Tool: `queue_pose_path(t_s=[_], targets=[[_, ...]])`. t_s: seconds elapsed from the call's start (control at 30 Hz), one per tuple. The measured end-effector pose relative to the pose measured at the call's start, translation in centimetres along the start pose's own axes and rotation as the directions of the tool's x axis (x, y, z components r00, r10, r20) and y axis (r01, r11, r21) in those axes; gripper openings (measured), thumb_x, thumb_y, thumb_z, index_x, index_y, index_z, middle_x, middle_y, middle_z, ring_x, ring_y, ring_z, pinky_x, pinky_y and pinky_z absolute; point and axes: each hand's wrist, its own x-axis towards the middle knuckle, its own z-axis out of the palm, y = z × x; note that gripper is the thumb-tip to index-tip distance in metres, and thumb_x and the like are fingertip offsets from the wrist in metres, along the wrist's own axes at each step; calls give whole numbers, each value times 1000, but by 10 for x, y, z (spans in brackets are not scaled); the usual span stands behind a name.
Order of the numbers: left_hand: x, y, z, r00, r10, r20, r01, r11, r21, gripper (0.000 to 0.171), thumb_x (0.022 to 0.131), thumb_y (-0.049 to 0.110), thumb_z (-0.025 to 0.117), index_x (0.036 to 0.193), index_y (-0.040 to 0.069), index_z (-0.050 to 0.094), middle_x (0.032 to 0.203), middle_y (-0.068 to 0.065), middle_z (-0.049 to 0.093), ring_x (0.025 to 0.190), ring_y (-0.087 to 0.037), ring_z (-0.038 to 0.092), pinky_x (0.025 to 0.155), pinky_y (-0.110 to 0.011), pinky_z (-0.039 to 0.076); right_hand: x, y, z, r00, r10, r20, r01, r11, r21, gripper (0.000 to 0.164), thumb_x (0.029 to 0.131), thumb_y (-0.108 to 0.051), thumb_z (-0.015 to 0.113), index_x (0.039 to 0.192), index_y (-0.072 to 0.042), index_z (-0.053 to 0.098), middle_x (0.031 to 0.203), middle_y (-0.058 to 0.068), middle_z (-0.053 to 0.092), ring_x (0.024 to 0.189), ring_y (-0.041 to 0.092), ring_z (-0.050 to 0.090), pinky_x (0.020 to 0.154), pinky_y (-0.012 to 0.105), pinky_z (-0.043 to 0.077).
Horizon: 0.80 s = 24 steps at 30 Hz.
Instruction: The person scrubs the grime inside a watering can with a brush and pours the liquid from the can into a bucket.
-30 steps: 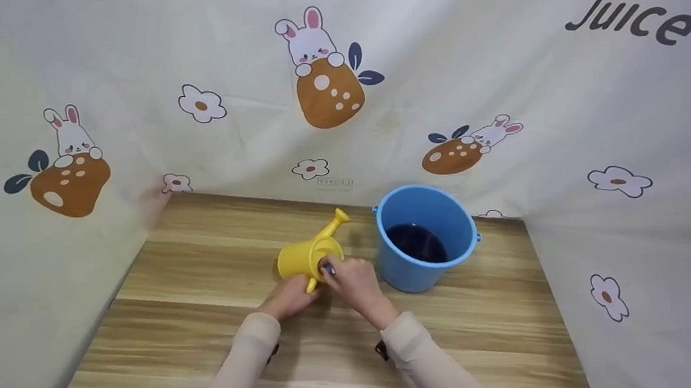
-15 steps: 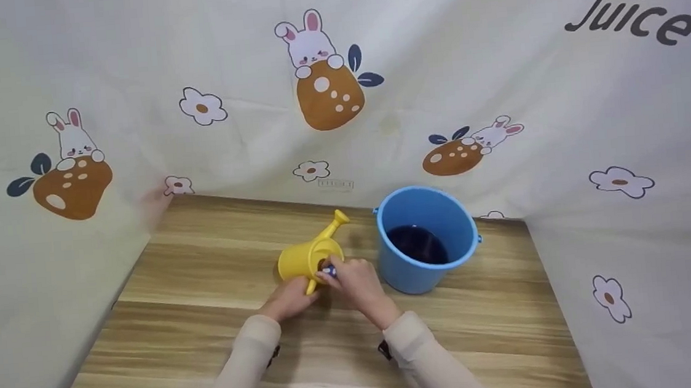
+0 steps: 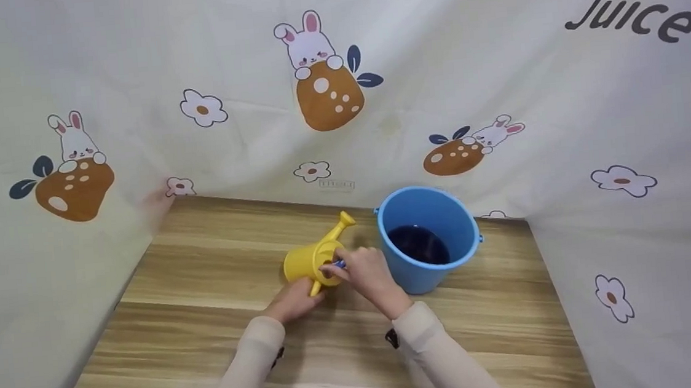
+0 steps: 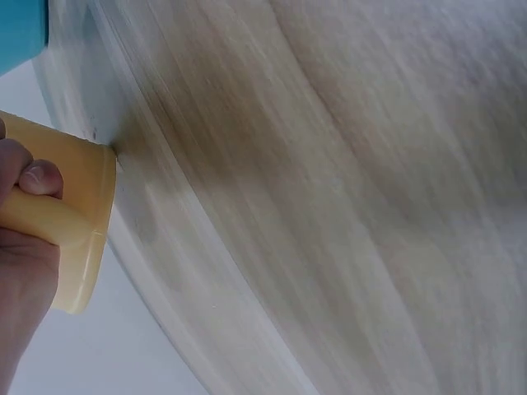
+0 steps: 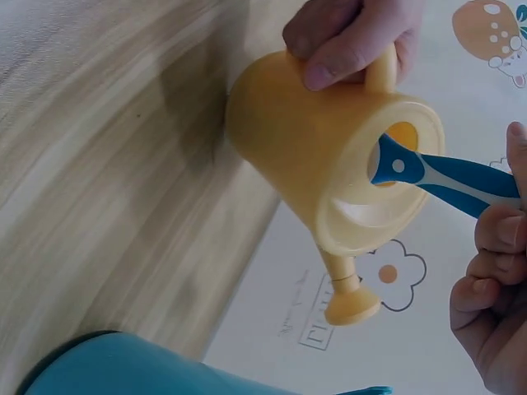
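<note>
Two grips: left hand [image 3: 292, 300] clasps the tilted yellow plastic watering can [image 5: 284, 123], near the round blue plastic bucket [image 3: 415, 280]; right hand [image 3: 367, 271] holds the slim blue-and-white tool [image 5: 463, 183], far end inside the can. Brace can firmly; work tool gently.

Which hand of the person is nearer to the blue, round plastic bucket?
Right. The right hand, holding a blue-and-white handle, is just left of the bucket in the head view; the left hand is farther left, gripping the yellow plastic watering can.
</note>
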Motion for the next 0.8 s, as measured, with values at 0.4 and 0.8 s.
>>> queue_pose_path(t_s=[0.4, 0.8], targets=[[3, 0, 3, 1000, 8, 11, -8, 1000, 17, 20, 93, 22, 62, 108, 10, 62, 82, 3, 53, 75, -16, 49, 73, -37, 43, 6, -1, -9, 999, 27, 23, -27, 1000, 15, 49, 90, -61, 57, 78, -15, 65, 52, -6, 39, 47, 5, 31, 48, 18, 22], [1, 2, 2, 999, 45, 7, -46, 999, 26, 24, 93, 22, 61, 113, 9, 62, 85, 1, 57, 77, -16, 51, 77, -40, 47, 5, -6, 2, 997, 65, 42, -66, 998, 16, 48, 90, -61, 57, 78, -16, 66, 52, -7, 36, 47, 6, 31, 46, 19, 24]])
